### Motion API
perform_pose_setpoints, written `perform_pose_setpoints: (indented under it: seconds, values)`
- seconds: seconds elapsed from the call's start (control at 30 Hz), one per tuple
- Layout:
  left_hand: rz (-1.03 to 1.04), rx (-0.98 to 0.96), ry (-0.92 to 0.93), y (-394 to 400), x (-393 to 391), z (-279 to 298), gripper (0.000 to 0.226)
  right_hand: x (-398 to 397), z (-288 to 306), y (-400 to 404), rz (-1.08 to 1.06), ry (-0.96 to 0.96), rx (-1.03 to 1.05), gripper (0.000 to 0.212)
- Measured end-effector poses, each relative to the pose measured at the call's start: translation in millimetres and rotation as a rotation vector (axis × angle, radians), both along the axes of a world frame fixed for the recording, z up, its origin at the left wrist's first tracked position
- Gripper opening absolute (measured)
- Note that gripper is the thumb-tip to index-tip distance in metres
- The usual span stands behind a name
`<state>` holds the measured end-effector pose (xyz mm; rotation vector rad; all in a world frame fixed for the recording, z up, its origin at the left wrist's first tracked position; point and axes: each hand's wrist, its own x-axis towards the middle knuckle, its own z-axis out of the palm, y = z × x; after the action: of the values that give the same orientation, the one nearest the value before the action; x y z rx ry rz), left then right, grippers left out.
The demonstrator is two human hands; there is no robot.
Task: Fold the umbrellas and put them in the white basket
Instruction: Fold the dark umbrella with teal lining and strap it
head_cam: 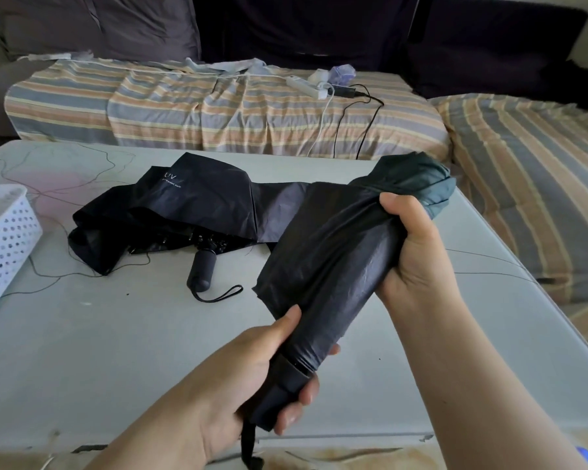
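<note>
Scuffed grey table [116,351], both hands' grip wrapping crinkled dark umbrella [336,252], perforated white basket [4,245]

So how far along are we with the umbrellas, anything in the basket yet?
No umbrella shows in the white basket, though only part of it is in view. In hand: one umbrella, canopy gathered, left hand on the handle, right hand gripping the fabric. Left: the second umbrella lies loose and unrolled on the table; both must go in.

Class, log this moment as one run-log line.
left hand: grips handle | right hand: grips held umbrella canopy | second umbrella: on table | white basket: left
</note>
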<state>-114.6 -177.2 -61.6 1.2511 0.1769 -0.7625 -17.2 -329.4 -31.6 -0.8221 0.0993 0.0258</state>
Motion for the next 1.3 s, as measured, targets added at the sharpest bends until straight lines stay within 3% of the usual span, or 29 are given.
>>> perform_pose_setpoints:
  seconds: [0.13, 0.33, 0.4, 0.53, 0.63, 0.73, 0.87, 0.97, 1.1, 1.17, 1.3]
  values:
    - [0.172, 0.218, -0.158, -5, 2, 2, 0.061, -1, 8, -3, -0.013, 0.062, -0.170, 0.024]
    - [0.329, 0.775, -0.649, -9, -5, -9, 0.070, 2, 4, -5, -0.222, 0.235, -0.333, 0.022]
    - [0.361, 0.731, -0.616, -12, -6, -11, 0.070, 4, 4, -4, -0.251, 0.239, -0.328, 0.019]
    - [0.261, 0.427, -0.238, -5, 9, -8, 0.053, 3, 5, -2, -0.260, 0.180, -0.285, 0.020]
    - [0.105, 0.342, -0.158, 0, 13, -8, 0.086, 2, 5, 2, -0.220, 0.095, -0.250, 0.022]
    - [0.084, 0.350, -0.161, 0, 10, -6, 0.082, 0, 5, 5, -0.163, 0.036, -0.205, 0.026]
    - [0.220, 0.443, -0.254, -3, 7, -6, 0.075, 1, 5, 2, -0.069, 0.011, -0.108, 0.021]
    - [0.348, 0.643, -0.405, -8, 3, -3, 0.067, 4, 4, 1, -0.070, 0.065, -0.201, 0.016]
    - [0.347, 1.129, -0.814, -2, 3, -12, 0.064, 7, -3, 1, -0.192, 0.225, -0.275, 0.010]
    - [0.338, 1.115, -0.822, -2, 2, -16, 0.062, 8, -3, 3, -0.233, 0.248, -0.254, 0.012]
    - [0.306, 0.779, -0.513, 0, 5, -9, 0.079, 7, -1, 4, -0.251, 0.173, -0.228, 0.021]
